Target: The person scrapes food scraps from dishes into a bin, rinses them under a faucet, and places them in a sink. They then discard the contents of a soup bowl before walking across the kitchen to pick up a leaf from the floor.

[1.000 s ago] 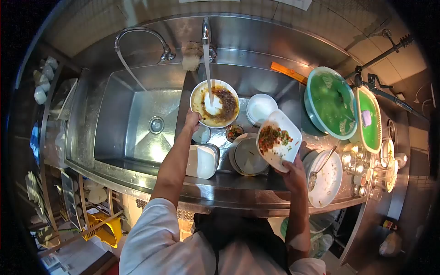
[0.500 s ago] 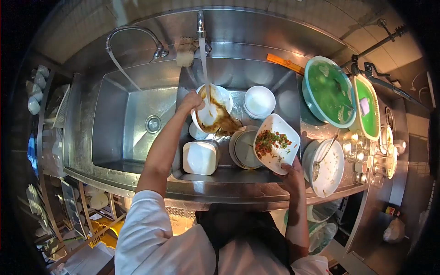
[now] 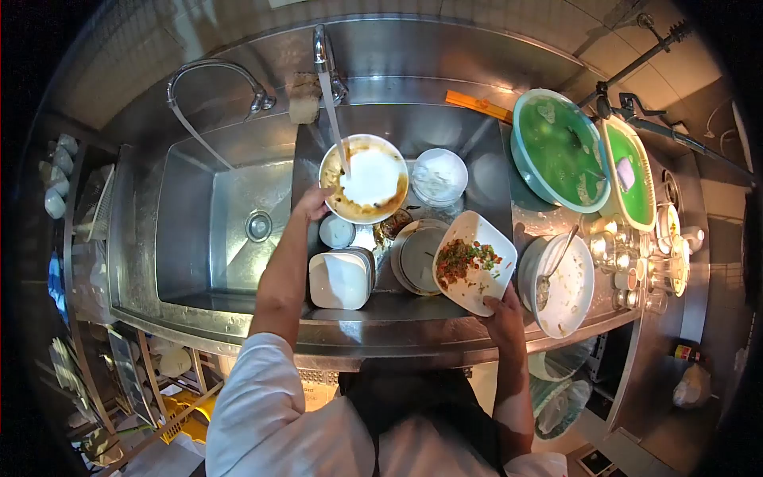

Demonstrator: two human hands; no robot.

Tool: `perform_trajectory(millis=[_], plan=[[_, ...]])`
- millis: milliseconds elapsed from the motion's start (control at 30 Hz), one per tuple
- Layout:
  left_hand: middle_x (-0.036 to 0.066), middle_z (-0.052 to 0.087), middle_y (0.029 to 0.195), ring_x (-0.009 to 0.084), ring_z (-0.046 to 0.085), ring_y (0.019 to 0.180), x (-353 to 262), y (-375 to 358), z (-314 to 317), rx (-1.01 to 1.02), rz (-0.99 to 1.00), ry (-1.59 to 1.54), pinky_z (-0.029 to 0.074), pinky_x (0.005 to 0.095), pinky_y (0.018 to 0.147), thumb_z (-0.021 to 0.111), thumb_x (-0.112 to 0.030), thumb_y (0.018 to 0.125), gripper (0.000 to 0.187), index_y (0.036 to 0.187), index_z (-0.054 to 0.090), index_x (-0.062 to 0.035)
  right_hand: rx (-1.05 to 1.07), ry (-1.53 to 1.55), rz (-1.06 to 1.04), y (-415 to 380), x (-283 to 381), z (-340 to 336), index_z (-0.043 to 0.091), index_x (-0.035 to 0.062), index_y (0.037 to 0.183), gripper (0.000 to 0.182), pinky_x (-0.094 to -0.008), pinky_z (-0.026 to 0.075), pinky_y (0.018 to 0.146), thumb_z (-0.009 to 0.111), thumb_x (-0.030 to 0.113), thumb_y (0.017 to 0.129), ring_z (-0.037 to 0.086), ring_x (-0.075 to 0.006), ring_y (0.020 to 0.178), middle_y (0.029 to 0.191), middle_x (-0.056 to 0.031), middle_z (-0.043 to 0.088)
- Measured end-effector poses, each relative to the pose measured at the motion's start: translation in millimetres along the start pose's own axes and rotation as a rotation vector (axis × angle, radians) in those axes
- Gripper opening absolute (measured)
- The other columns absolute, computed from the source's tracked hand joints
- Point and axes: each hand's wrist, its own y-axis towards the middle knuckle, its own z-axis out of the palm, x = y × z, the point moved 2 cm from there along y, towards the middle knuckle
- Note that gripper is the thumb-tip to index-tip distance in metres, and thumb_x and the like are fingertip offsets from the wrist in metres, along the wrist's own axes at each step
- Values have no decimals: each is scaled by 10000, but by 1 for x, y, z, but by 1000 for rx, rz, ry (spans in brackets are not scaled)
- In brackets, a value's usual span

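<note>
My left hand point(image 3: 315, 203) grips the left rim of a round white bowl point(image 3: 373, 179) with brown residue round its inside. Water from the right faucet point(image 3: 320, 52) runs into this bowl. My right hand point(image 3: 501, 310) holds a squarish white dish point(image 3: 486, 287) by its lower edge, tilted, with chopped red and green food point(image 3: 465, 261) on it. Between the two, round plates point(image 3: 423, 258) are stacked in the right basin. Brown scraps point(image 3: 391, 226) lie on the basin floor just below the bowl.
Square white dishes point(image 3: 340, 281), a small bowl point(image 3: 337, 231) and round bowls point(image 3: 439, 177) stand in the right basin. On the right counter are bowls with a spoon point(image 3: 568, 294), a green-filled basin point(image 3: 559, 151), a second tub point(image 3: 629, 171) and glasses. The left basin point(image 3: 238, 238) has a drain.
The bowl in my left hand has gone from tipped, pouring brown liquid, to nearly level under the water. My right hand still holds the dish of chopped food. The whole view has shifted slightly.
</note>
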Motion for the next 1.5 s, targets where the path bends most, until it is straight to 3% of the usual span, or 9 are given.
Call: perform_trajectory(millis=[67,300,567,733,900,1000,1200,1433,1500], plan=[[90,520,1055,208,543,937,13,5,13,-70,70,-112,481,318,765,510,-142,830,384,1173,358,-65,11,42,3,0,-1,0,291,33,1247,562,-366,470,806,386,-102,710,504,-253,1008,1131,-141,461],[60,524,952,164,545,863,-33,19,25,-81,325,-207,464,311,748,462,-232,870,379,1174,348,-38,-27,-2,15,-7,-6,0,295,18,1243,567,-358,437,836,391,-108,699,504,-249,1003,1128,-144,465],[169,564,1027,297,539,957,-107,-7,86,-564,370,1240,421,364,803,485,-195,797,317,1075,516,-45,-9,17,-2,-1,-9,3,288,19,1242,574,-362,420,851,394,-108,692,505,-253,999,1141,-159,451],[181,553,1043,305,550,939,-98,-6,58,-538,434,1270,431,374,800,487,-237,807,344,1102,496,-59,-26,-29,17,-2,-8,-9,289,34,1244,577,-361,433,835,395,-105,693,506,-257,996,1138,-160,452],[103,565,1010,203,575,849,-23,32,-16,-242,-190,104,478,357,717,453,-319,855,384,1156,455,-82,-52,-54,9,-4,-5,-11,296,32,1241,569,-356,442,821,394,-95,695,506,-259,996,1132,-157,456],[107,558,1011,230,573,850,-7,17,9,-149,-43,-121,476,343,729,409,-296,883,357,1173,430,-89,-81,-24,1,-16,5,-3,303,20,1238,560,-343,408,853,391,-89,696,489,-248,1021,1139,-147,456],[107,599,905,197,561,840,-117,11,124,-23,480,1221,437,323,733,512,-313,818,364,1119,502,-108,-118,-175,-141,-23,9,-11,305,25,1254,585,-317,349,894,404,-94,689,457,-218,1055,1154,-122,457],[166,536,1051,332,540,903,85,134,108,177,664,1580,416,424,783,460,-346,819,374,1063,520,-70,-206,-178,-62,-21,1,-5,294,49,1262,625,-321,356,890,405,-111,668,456,-216,1049,1167,-114,443],[176,525,1049,343,516,914,126,117,117,141,443,1558,399,433,778,462,-355,822,373,1065,520,-78,-169,-205,-104,-15,-8,-12,253,44,1289,665,-348,343,933,422,-111,666,419,-219,1108,1206,-101,417]])
